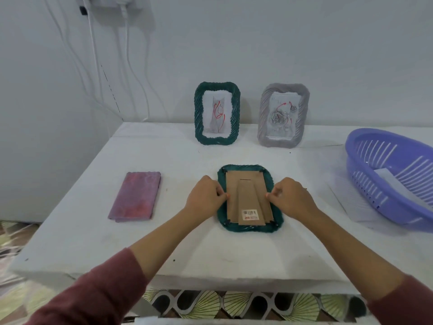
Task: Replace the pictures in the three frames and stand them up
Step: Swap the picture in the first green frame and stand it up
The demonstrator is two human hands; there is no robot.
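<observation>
Holding paper: a purple basket [365, 160] at the right edge, a white sheet [389, 178] inside.
Face-down frame: green [249, 227], centre, brown backing [248, 195] up, stand flat.
Left hand [205, 198]: fingers curled, pinching the backing's left edge.
Right hand [290, 198]: fingers curled, pinching the right edge.
Standing frames: green [217, 113] and grey [283, 116], against the wall, upper centre.
Table [187, 249]: white; folded pink cloth [136, 196] at left.

Soft, even daylight with a cool bluish cast fills my view; I cannot tell its source. Faint shadows fall just beside the two standing picture frames [217, 113] on the white table [93, 231]. No glare shows. Wide-angle distortion bows the table's near edge and stretches the purple basket [386, 174] at right. Sleeves [93, 294] nearest the lens look soft, slightly blurred.
</observation>
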